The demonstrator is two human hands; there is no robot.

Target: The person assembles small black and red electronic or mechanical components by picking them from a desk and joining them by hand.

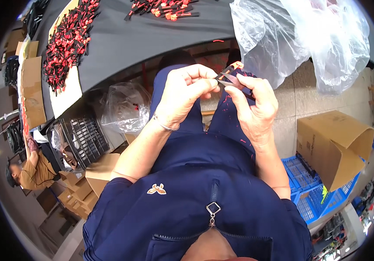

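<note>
Over my lap my two hands meet. My left hand (186,92) is closed in a pinch on a small black tab with a red end (236,66). My right hand (258,106) grips thread snips (228,77). Their two metal blades point left and lie apart, close beside the black tab and the left fingertips. Most of the snips' handle is hidden in the right hand. Red thread scraps (226,101) are scattered on my dark blue trousers.
Ahead is a black-covered table (121,48) with a heap of black-and-red tabs (67,45) at left and another pile (163,8) farther back. Clear plastic bags (274,39) hang at right. A cardboard box (326,143) rests on blue crates (302,174). Another person (37,169) is at far left.
</note>
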